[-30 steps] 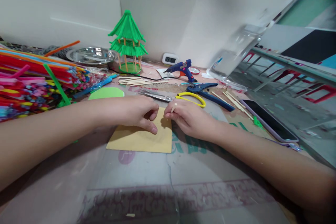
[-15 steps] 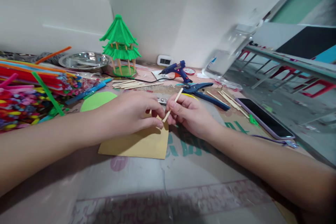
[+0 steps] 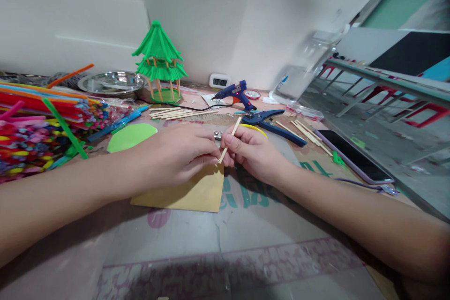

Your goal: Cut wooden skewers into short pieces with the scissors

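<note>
wooden stick (image 3: 229, 139) lifted upright off the tan card (image 3: 190, 192) — pinched (both hands), hands (image 3: 176, 154) closer together

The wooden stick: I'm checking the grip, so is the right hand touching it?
Touching. The head view shows the right hand pinching the wooden stick between its fingertips, with the stick's upper end poking out above them.

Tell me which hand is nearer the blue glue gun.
Right. The right hand sits just in front of the glue gun, holding a wooden stick; the left hand lies farther left, over the tan card.
</note>
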`<act>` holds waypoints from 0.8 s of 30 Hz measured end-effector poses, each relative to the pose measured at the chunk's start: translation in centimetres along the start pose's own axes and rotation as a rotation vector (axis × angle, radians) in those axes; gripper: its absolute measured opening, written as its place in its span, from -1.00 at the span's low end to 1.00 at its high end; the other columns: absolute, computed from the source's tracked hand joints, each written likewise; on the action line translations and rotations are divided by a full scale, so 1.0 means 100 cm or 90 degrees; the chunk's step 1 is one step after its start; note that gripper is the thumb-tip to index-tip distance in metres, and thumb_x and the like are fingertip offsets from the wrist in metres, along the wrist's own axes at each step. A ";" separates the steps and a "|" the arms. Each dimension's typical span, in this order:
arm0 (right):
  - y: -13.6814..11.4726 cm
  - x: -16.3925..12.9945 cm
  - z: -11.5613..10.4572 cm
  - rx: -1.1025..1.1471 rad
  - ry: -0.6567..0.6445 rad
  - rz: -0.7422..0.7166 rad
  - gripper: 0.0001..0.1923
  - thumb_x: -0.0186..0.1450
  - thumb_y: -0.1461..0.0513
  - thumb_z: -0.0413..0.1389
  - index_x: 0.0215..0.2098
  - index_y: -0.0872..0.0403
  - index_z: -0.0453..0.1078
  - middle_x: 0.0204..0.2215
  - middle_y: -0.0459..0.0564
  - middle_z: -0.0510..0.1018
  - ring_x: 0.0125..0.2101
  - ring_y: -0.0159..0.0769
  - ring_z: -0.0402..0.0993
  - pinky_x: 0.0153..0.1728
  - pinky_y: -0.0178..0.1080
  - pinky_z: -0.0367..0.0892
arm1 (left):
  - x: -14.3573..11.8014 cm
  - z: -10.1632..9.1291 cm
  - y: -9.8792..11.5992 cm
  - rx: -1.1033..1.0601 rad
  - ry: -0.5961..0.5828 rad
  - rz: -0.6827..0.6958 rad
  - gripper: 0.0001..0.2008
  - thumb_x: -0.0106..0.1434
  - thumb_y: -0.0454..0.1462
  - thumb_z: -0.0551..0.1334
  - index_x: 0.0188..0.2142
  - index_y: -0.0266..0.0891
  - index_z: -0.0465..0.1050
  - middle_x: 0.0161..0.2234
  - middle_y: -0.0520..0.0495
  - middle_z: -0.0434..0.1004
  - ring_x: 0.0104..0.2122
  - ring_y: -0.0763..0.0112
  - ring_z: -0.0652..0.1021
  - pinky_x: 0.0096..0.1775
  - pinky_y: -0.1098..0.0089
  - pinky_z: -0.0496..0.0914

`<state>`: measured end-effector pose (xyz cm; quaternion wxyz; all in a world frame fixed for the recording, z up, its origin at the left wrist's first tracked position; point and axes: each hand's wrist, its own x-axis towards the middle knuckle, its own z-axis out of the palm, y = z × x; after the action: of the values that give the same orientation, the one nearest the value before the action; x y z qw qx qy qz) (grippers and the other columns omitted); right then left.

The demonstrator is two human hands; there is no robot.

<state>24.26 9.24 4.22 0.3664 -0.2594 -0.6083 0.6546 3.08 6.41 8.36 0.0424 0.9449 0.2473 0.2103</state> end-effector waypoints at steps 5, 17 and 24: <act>0.002 -0.001 0.003 0.016 -0.024 0.011 -0.66 0.26 0.00 0.31 -0.33 0.09 0.40 -0.56 -0.16 0.54 -0.58 -0.47 0.40 -0.54 -0.40 0.28 | 0.000 0.001 0.004 0.082 0.036 0.028 -0.74 0.39 -0.34 0.08 -0.36 -0.22 0.52 -0.36 -0.03 0.52 -0.36 0.38 0.47 -0.28 0.36 0.28; -0.010 -0.003 0.009 0.131 -0.036 0.004 -0.72 0.26 0.08 0.31 -0.40 0.11 0.42 -0.52 -0.12 0.53 -0.53 -0.44 0.46 -0.44 -0.38 0.33 | 0.001 -0.023 -0.002 -0.044 0.047 -0.275 -0.77 0.25 -0.24 0.00 -0.54 -0.19 0.19 -0.56 0.06 0.23 -0.51 0.42 0.30 -0.45 0.37 0.12; -0.009 0.000 0.008 0.131 0.030 0.012 -0.69 0.18 0.07 0.36 -0.44 0.10 0.42 -0.57 -0.14 0.51 -0.57 -0.44 0.42 -0.50 -0.39 0.32 | -0.001 -0.053 0.043 -0.406 -0.278 -0.136 -0.76 0.36 -0.25 0.17 -0.47 -0.14 0.41 -0.47 0.11 0.49 -0.43 0.47 0.48 -0.39 0.49 0.34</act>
<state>23.77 8.79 5.22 0.3994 -0.2415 -0.5265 0.7107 2.68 2.50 13.94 0.4070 0.8757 0.2517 0.0649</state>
